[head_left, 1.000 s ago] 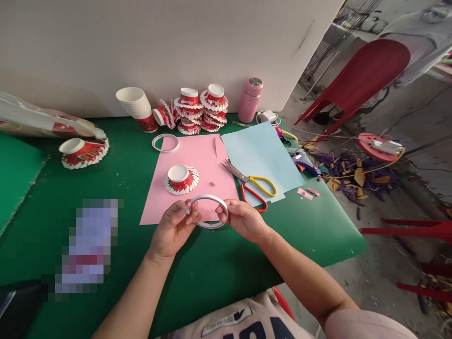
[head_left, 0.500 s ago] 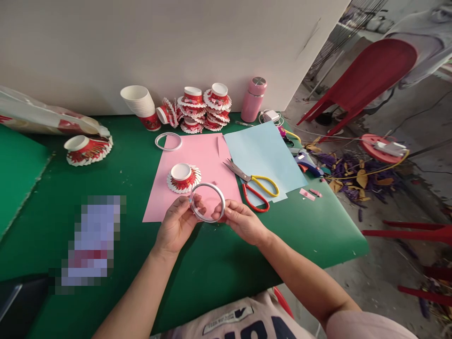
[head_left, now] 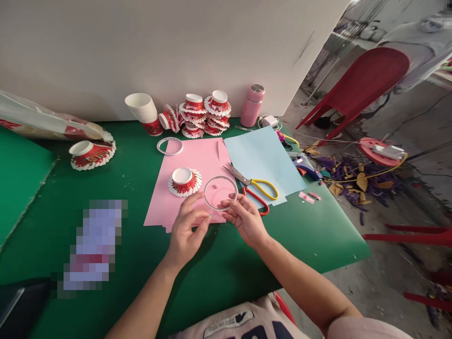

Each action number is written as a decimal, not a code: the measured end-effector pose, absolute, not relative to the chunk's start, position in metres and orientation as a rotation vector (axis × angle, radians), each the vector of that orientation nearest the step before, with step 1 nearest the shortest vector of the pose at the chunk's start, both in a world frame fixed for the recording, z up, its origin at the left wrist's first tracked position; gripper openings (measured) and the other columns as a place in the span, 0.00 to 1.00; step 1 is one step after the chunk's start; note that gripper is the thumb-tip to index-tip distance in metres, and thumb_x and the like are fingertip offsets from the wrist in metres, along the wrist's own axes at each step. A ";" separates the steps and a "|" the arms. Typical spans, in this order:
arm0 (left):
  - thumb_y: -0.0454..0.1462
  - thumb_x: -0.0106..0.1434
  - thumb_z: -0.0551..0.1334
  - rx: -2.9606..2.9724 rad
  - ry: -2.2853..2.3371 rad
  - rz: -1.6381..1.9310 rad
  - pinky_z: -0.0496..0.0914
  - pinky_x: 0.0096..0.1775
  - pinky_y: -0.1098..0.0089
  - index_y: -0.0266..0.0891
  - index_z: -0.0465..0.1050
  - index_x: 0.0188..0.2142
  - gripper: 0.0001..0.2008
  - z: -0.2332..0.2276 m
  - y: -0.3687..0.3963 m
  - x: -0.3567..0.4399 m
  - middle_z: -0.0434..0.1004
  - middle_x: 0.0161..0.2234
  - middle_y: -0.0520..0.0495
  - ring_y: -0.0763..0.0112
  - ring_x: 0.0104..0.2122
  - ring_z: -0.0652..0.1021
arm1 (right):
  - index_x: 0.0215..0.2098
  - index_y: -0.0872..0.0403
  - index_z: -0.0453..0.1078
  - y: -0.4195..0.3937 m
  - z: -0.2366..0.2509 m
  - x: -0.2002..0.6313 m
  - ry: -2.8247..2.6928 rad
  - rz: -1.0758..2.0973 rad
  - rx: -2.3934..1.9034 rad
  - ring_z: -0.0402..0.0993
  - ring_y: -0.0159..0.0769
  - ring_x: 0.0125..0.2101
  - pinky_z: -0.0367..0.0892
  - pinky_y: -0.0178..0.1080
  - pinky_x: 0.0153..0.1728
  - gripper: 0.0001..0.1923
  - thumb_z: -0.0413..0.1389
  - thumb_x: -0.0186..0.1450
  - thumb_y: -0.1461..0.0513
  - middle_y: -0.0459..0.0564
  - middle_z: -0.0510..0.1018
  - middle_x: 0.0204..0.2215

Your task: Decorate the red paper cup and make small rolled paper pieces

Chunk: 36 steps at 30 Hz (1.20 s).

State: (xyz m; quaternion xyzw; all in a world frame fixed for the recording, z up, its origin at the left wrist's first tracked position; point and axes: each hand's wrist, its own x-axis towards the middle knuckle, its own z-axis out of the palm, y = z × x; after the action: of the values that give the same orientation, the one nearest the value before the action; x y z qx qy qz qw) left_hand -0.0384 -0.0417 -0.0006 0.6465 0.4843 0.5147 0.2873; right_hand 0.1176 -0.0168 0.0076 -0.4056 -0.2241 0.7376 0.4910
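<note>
— Green table (head_left: 88, 197) against a pale wall, paper scraps all over the floor beyond. What's the person got there?

— A thin ring (head_left: 221, 193), pinched at its near edge by the right hand (head_left: 247, 219). The left hand (head_left: 189, 230) sits just beside it, fingers loosely curled, thumb and forefinger pinched together on something too small to tell.

— Risky?

— I'd say so — the ring looks flimsy; squeeze harder and it could buckle, or drop onto the pink sheet (head_left: 197, 165) beside the scissors (head_left: 252, 181).
</note>
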 end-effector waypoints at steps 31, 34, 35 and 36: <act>0.28 0.62 0.55 2.165 1.075 1.155 0.70 0.37 0.67 0.41 0.68 0.33 0.07 -0.001 -0.040 -0.034 0.74 0.31 0.48 0.69 0.34 0.74 | 0.29 0.56 0.69 -0.011 0.002 0.139 -1.525 1.365 -1.322 0.67 0.29 0.21 0.62 0.32 0.22 0.15 0.57 0.57 0.51 0.45 0.73 0.21; 0.27 0.61 0.55 2.149 1.088 1.169 0.70 0.36 0.69 0.40 0.68 0.34 0.08 0.000 -0.041 -0.034 0.72 0.31 0.48 0.71 0.33 0.73 | 0.27 0.56 0.70 -0.011 0.004 0.144 -1.665 1.087 -1.395 0.63 0.27 0.19 0.59 0.31 0.20 0.13 0.58 0.58 0.54 0.46 0.72 0.19; 0.27 0.61 0.56 2.165 1.101 1.179 0.70 0.36 0.70 0.40 0.68 0.34 0.08 0.001 -0.041 -0.034 0.72 0.30 0.48 0.71 0.32 0.73 | 0.27 0.56 0.70 -0.011 0.004 0.145 -1.685 1.014 -1.390 0.63 0.27 0.19 0.59 0.31 0.20 0.12 0.58 0.58 0.55 0.45 0.72 0.19; 0.27 0.61 0.56 2.185 1.111 1.188 0.70 0.35 0.70 0.40 0.68 0.34 0.08 0.001 -0.042 -0.034 0.72 0.30 0.48 0.71 0.32 0.73 | 0.26 0.56 0.70 -0.011 0.004 0.146 -1.702 0.957 -1.364 0.63 0.27 0.19 0.60 0.31 0.21 0.11 0.58 0.58 0.56 0.45 0.72 0.19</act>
State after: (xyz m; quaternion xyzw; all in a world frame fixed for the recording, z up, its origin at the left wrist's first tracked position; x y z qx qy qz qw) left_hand -0.0335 -0.0417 0.0008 0.7848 0.3990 0.4265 0.2073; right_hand 0.1460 -0.0108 0.0042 -0.5319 -0.6637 0.3731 0.3706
